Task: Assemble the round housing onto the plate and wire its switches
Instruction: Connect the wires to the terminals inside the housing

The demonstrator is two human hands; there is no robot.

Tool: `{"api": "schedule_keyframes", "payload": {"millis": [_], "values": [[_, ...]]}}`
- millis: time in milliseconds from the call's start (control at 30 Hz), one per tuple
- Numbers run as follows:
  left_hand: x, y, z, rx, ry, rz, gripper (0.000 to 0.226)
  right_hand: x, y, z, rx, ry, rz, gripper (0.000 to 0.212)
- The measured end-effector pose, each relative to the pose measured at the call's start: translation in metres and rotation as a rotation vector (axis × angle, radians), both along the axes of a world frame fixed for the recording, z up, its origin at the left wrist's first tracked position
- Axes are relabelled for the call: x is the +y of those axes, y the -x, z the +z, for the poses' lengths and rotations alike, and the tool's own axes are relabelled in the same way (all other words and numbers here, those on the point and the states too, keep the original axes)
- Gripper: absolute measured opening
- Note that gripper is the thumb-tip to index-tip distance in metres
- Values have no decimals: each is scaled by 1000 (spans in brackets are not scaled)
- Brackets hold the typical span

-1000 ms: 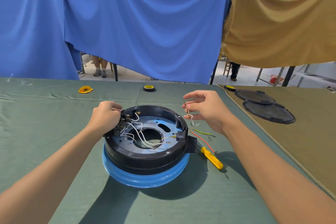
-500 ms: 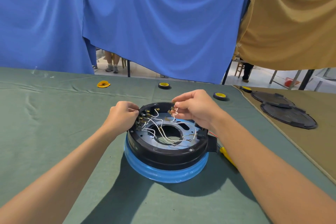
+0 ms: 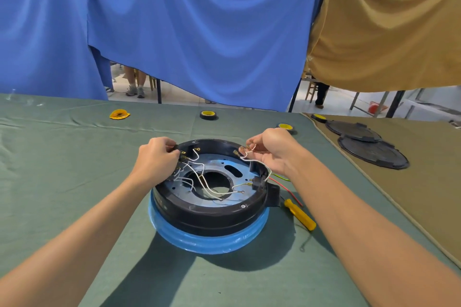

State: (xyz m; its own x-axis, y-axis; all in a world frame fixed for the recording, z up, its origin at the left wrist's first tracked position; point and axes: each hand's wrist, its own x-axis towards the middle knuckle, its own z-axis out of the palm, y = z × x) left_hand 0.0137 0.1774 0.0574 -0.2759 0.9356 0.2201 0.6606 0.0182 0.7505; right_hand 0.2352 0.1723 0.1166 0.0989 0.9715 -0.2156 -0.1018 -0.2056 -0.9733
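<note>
3 tape rolls [image 3: 209,114], screwdriver [image 3: 299,214] nr housing [image 3: 212,210]

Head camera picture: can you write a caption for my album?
Wiring time: the left hand grips the round housing at its rim while the right hand pinches a white wire.

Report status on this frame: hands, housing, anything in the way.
Left hand grips round black plastic housing at left rim. Right hand pinches white wire with terminals above right rim. Yellow-handled screwdriver beside housing, not obstructing.
</note>
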Motion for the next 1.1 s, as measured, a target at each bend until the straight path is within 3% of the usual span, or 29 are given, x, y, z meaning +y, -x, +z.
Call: {"api": "schedule_keyframes", "payload": {"millis": [233,600,800,1100], "values": [[-2,5,2,-33,2,-12,25,2,39,-8,-81,-32,200,15],[0,8,-13,-217,-40,52,19,18,88,-19,-262,16,209,6],[3,9,-17,-312,-94,92,20,33,101,-14,-574,-94,114,9],[1,7,-16,-302,-98,95,20,31,101,-24,-218,168,211,13]]}}
